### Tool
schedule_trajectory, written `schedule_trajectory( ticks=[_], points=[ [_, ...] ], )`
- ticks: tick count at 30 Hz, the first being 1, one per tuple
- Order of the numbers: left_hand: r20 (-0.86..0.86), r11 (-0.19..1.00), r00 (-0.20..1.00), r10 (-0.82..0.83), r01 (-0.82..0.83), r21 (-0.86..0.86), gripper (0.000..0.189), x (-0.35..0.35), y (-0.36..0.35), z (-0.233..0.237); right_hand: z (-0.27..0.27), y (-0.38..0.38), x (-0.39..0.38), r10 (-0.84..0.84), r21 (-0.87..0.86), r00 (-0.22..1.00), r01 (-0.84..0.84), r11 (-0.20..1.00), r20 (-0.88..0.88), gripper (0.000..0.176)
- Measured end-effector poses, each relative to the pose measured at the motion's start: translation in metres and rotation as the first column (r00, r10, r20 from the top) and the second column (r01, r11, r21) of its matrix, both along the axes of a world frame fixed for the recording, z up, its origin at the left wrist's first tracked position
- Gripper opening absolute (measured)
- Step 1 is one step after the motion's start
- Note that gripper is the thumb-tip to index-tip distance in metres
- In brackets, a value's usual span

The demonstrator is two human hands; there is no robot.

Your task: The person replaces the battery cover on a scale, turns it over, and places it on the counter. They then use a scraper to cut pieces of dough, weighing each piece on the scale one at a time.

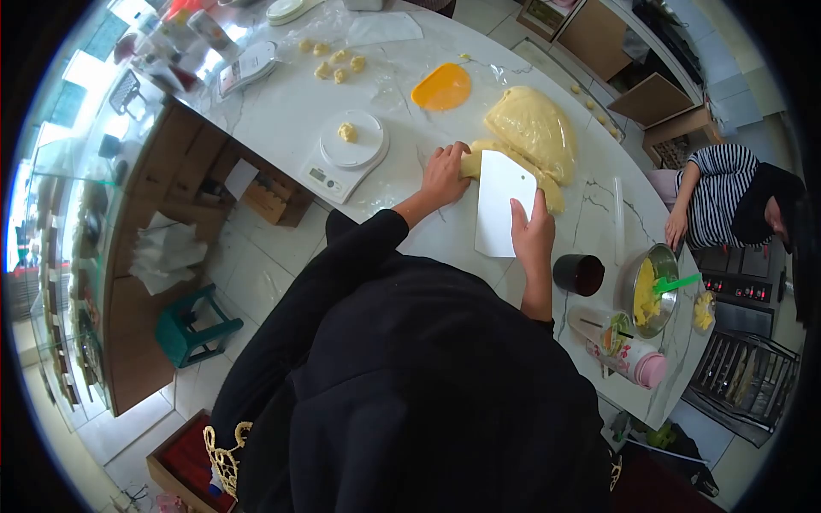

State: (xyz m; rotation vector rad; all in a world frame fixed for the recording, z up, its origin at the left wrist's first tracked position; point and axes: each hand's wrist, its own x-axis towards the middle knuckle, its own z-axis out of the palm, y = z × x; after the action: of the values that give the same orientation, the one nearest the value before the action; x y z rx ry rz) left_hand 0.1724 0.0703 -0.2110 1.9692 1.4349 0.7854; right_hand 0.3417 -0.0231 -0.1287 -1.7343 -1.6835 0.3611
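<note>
My right hand (534, 232) grips a flat white scraper (505, 201), whose far edge rests against a strip of yellow dough (552, 190). My left hand (445, 176) is on the left end of that strip, its fingers bent over the dough; what lies under them is partly hidden. Just beyond the strip sits a large mound of yellow dough (534, 128) under clear plastic. To the left, a white kitchen scale (330, 178) carries a small dough piece (346, 132). An orange scraper (442, 86) lies behind my hands.
Several small dough pieces (339, 75) lie at the back left. A dark cup (578, 274), a metal bowl (637, 286) with yellow filling and a green spatula, and a pink-capped bottle (637, 363) stand right. Another person (727, 197) is at the table's right edge.
</note>
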Motion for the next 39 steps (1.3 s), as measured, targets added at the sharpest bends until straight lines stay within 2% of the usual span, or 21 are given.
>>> schedule_trajectory(
  ticks=[2, 3, 5, 6, 9, 11, 15, 18, 20, 21, 23, 26, 29, 30, 32, 35, 36, 39],
  points=[
    [0.052, 0.993, 0.998, 0.020, -0.026, 0.118, 0.046, 0.001, -0.006, -0.001, 0.006, 0.002, -0.002, 0.012, -0.011, 1.000, -0.012, 1.000, -0.008, 0.034],
    [0.051, 0.994, 0.999, 0.015, -0.021, 0.110, 0.046, 0.000, -0.008, 0.000, 0.007, 0.000, -0.003, 0.023, -0.013, 1.000, -0.024, 1.000, -0.018, 0.034],
    [0.236, 1.000, 0.972, -0.011, 0.005, 0.027, 0.045, -0.001, -0.010, 0.004, 0.007, -0.006, -0.003, 0.010, -0.064, 1.000, -0.011, 0.998, -0.016, 0.034],
    [0.239, 0.999, 0.971, -0.015, 0.008, 0.033, 0.045, -0.003, -0.010, 0.003, 0.009, -0.005, -0.002, 0.008, -0.100, 1.000, -0.009, 0.995, -0.012, 0.034],
    [0.293, 0.996, 0.956, 0.000, -0.027, 0.088, 0.048, -0.007, -0.007, 0.002, 0.006, -0.006, -0.005, 0.022, 0.018, 0.999, -0.021, 1.000, -0.041, 0.035],
    [0.260, 0.987, 0.965, 0.039, -0.078, 0.139, 0.052, -0.008, -0.010, -0.005, 0.005, -0.003, -0.006, 0.023, -0.004, 0.999, -0.023, 1.000, -0.039, 0.035],
    [0.309, 0.994, 0.949, 0.066, -0.091, 0.068, 0.053, -0.011, -0.018, -0.008, 0.005, -0.004, -0.006, 0.033, -0.039, 0.999, -0.034, 0.999, -0.026, 0.034],
    [0.274, 0.998, 0.961, 0.040, -0.052, 0.038, 0.056, -0.020, -0.022, 0.002, 0.004, -0.003, -0.006, 0.025, -0.057, 0.999, -0.026, 0.998, -0.020, 0.032],
    [0.096, 0.997, 0.993, 0.070, -0.072, 0.018, 0.056, -0.022, -0.021, 0.007, 0.004, -0.006, -0.007, 0.011, -0.062, 0.999, -0.013, 0.998, -0.038, 0.031],
    [0.097, 0.998, 0.994, 0.058, -0.061, 0.028, 0.056, -0.022, -0.020, 0.006, 0.002, -0.006, -0.008, 0.000, -0.061, 1.000, 0.000, 0.998, 0.000, 0.031],
    [-0.132, 0.987, 0.983, 0.129, -0.113, 0.118, 0.048, -0.020, -0.018, 0.005, 0.000, -0.001, -0.011, -0.016, -0.043, 0.999, 0.018, 0.999, 0.042, 0.031],
    [-0.139, 0.984, 0.981, 0.134, -0.115, 0.134, 0.039, -0.016, -0.015, 0.004, -0.006, 0.003, -0.017, 0.048, -0.077, 0.983, -0.035, 0.996, 0.175, 0.034],
    [-0.140, 0.986, 0.986, 0.093, -0.072, 0.150, 0.030, -0.015, -0.009, -0.007, 0.000, 0.008, -0.031, 0.101, -0.086, 0.967, -0.083, 0.993, 0.235, 0.033],
    [-0.141, 0.985, 0.986, 0.093, -0.071, 0.155, 0.030, -0.014, -0.010, -0.008, 0.008, 0.009, -0.035, 0.114, -0.151, 0.957, -0.075, 0.986, 0.268, 0.030],
    [-0.030, 0.982, 0.992, 0.119, -0.113, 0.154, 0.022, -0.013, -0.013, -0.005, 0.007, 0.011, -0.038, 0.117, -0.141, 0.952, -0.079, 0.987, 0.284, 0.029],
    [0.210, 0.987, 0.975, 0.073, -0.101, 0.124, 0.016, -0.016, -0.015, -0.002, 0.009, 0.018, -0.046, 0.118, -0.117, 0.954, -0.089, 0.989, 0.276, 0.030],
    [0.225, 0.979, 0.971, 0.075, -0.115, 0.168, 0.013, -0.017, -0.015, -0.004, 0.009, 0.020, -0.049, 0.126, -0.139, 0.959, -0.093, 0.986, 0.255, 0.033],
    [0.250, 0.984, 0.955, 0.158, -0.172, 0.035, 0.006, -0.023, -0.016, -0.002, 0.012, 0.029, -0.059, 0.154, -0.125, 0.947, -0.123, 0.984, 0.282, 0.031]
  ],
)
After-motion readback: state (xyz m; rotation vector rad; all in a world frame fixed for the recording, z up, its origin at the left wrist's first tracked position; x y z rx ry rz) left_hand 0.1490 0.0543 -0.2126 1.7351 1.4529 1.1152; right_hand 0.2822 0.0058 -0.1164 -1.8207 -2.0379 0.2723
